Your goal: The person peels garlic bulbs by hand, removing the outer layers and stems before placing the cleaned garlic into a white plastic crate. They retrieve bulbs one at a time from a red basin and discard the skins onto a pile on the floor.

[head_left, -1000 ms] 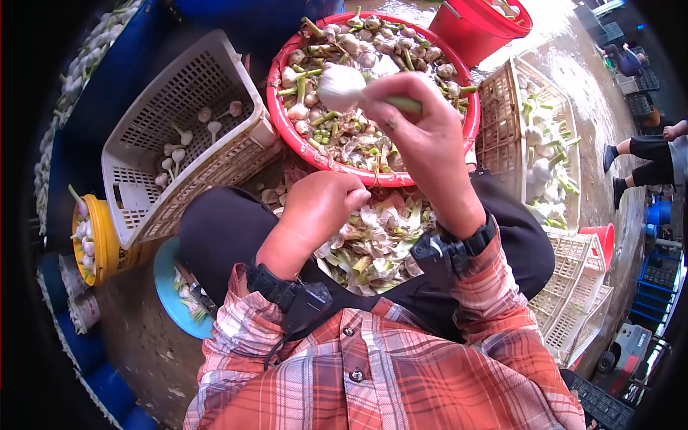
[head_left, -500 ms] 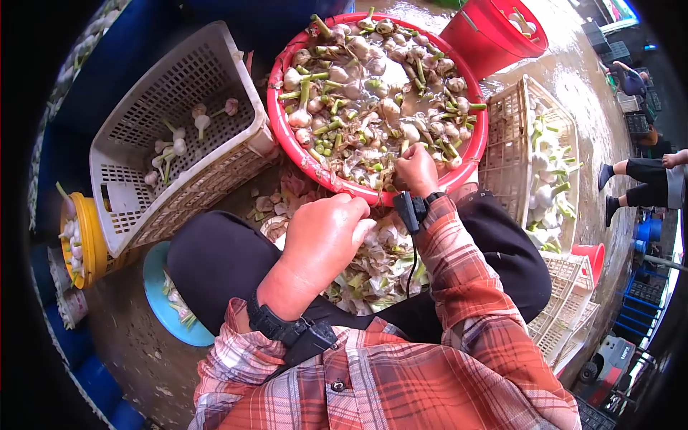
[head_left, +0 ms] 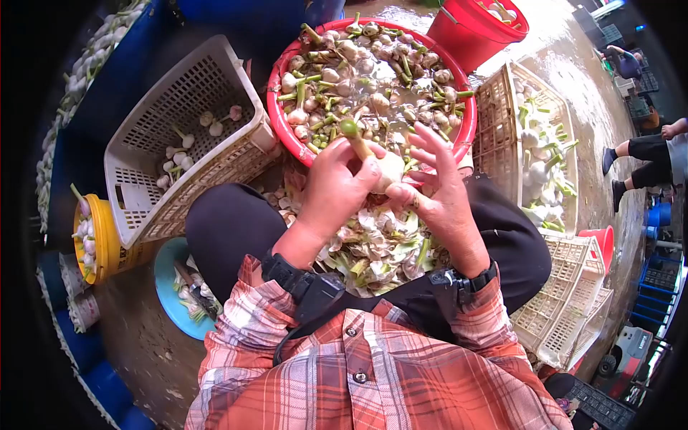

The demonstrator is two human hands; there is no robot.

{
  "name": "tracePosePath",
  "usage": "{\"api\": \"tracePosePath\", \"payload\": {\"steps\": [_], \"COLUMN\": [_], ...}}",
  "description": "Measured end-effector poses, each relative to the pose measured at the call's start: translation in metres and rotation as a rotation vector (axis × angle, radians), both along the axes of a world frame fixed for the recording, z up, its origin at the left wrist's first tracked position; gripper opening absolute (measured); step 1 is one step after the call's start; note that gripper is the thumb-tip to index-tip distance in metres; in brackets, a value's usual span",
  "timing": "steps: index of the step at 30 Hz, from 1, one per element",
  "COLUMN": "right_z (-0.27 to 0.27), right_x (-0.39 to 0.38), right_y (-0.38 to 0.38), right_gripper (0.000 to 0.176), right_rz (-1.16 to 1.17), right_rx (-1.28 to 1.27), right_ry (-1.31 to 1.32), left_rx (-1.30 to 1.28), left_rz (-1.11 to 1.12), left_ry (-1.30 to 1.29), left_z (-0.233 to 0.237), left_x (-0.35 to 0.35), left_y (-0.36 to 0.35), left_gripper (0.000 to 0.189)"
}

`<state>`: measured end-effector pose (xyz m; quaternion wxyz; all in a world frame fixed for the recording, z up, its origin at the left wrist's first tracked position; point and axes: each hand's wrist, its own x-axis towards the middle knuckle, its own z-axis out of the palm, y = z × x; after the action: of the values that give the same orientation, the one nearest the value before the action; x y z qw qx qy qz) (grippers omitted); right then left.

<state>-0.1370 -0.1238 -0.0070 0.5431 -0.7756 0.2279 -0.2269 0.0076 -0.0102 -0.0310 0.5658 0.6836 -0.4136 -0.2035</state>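
Note:
My left hand (head_left: 335, 185) is closed around the green stem of a garlic bulb (head_left: 389, 172), whose pale head points right and slightly down. Beside it my right hand (head_left: 442, 193) has its fingers spread, with the thumb right at the bulb. Both hands are over my lap at the near rim of a red basin (head_left: 469, 136). Many garlic bulbs with stems (head_left: 373, 68) sit in water inside it. Below the hands, a heap of garlic skins and trimmings (head_left: 376, 251) lies between my legs.
A pale plastic crate (head_left: 204, 175) with several bulbs leans at left, near a yellow bucket (head_left: 111, 236) and a blue basin (head_left: 168, 301) holding a knife (head_left: 202, 292). On the right are a crate of garlic (head_left: 494, 129) and a red bucket (head_left: 466, 36). Another person's legs (head_left: 638, 150) show farther right.
My right hand has come back from the red basin and its fingers have spread. A garlic bulb is now in my left hand, which has moved up and right. The view has shifted slightly.

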Motion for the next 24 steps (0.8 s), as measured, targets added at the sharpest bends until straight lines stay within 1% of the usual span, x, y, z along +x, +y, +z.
{"api": "tracePosePath", "payload": {"steps": [1, 2, 3, 4, 5, 6, 7, 8, 9, 11, 12, 13, 15, 16, 17, 19, 20, 21, 23, 24], "right_z": [-0.009, -0.014, -0.016, -0.012, -0.011, -0.011, -0.010, -0.006, -0.003, 0.002, -0.004, -0.001, -0.016, -0.020, -0.027, -0.033, -0.035, -0.029, -0.014, -0.014], "right_x": [-0.002, -0.005, -0.005, -0.002, -0.002, 0.001, 0.002, 0.002, 0.003, 0.004, 0.005, 0.006, 0.001, -0.001, -0.002, -0.002, -0.002, 0.003, 0.016, 0.022], "right_y": [0.004, 0.008, 0.015, 0.021, 0.021, 0.020, 0.020, 0.021, 0.022, 0.028, 0.031, 0.038, 0.025, 0.020, 0.017, 0.014, 0.017, 0.023, 0.038, 0.043], "right_gripper": [0.085, 0.081, 0.078, 0.070, 0.070, 0.069, 0.068, 0.070, 0.070, 0.067, 0.063, 0.055, 0.052, 0.053, 0.053, 0.052, 0.050, 0.050, 0.052, 0.055], "right_rz": [0.023, 0.043, 0.061, 0.033, 0.030, 0.003, -0.026, -0.038, -0.039, -0.099, -0.108, -0.103, -0.093, -0.046, -0.050, 0.031, 0.015, 0.015, -0.149, -0.109], "right_rx": [0.134, 0.241, 0.356, 0.417, 0.422, -0.003, -0.428, -0.561, -0.561, -0.476, -0.085, 0.574, 1.104, 1.279, 1.281, 1.477, 1.416, 1.418, 0.608, 0.493], "right_ry": [-0.053, -0.070, -0.085, -0.138, -0.146, -0.159, -0.165, -0.153, -0.156, -0.143, -0.146, -0.300, -0.299, -0.231, -0.227, -0.260, -0.275, -0.275, -0.248, -0.338], "left_rx": [-0.087, -0.023, -0.015, -0.017, -0.021, -0.020, -0.015, -0.046, -0.080, -0.065, -0.028, 0.011, 0.055, 0.104, 0.152, 0.121, 0.090, 0.057, 0.043, 0.028], "left_rz": [-0.027, -0.048, -0.051, -0.107, -0.162, -0.172, -0.172, -0.202, -0.233, -0.234, -0.224, -0.212, -0.217, -0.235, -0.254, -0.241, -0.228, -0.215, -0.169, -0.122], "left_ry": [0.588, 0.736, 0.733, 0.793, 0.851, 0.877, 0.870, 0.922, 0.973, 0.972, 0.943, 0.917, 0.893, 0.825, 0.759, 0.762, 0.760, 0.755, 0.780, 0.804], "left_z": [0.007, 0.016, 0.014, 0.010, 0.009, 0.012, 0.010, 0.006, 0.009, 0.017, 0.024, 0.026, 0.024, 0.023, 0.023, 0.020, 0.018, 0.016, 0.012, 0.011], "left_x": [-0.002, -0.003, -0.002, 0.001, 0.004, 0.004, 0.005, 0.006, 0.007, 0.008, 0.009, 0.009, 0.011, 0.012, 0.012, 0.011, 0.010, 0.010, 0.008, 0.008], "left_y": [0.001, 0.005, 0.008, 0.010, 0.012, 0.013, 0.013, 0.014, 0.013, 0.013, 0.013, 0.014, 0.015, 0.016, 0.017, 0.018, 0.019, 0.019, 0.017, 0.017], "left_gripper": [0.029, 0.031, 0.031, 0.033, 0.035, 0.040, 0.040, 0.041, 0.042, 0.044, 0.044, 0.044, 0.044, 0.044, 0.043, 0.041, 0.039, 0.037, 0.035, 0.035]}}
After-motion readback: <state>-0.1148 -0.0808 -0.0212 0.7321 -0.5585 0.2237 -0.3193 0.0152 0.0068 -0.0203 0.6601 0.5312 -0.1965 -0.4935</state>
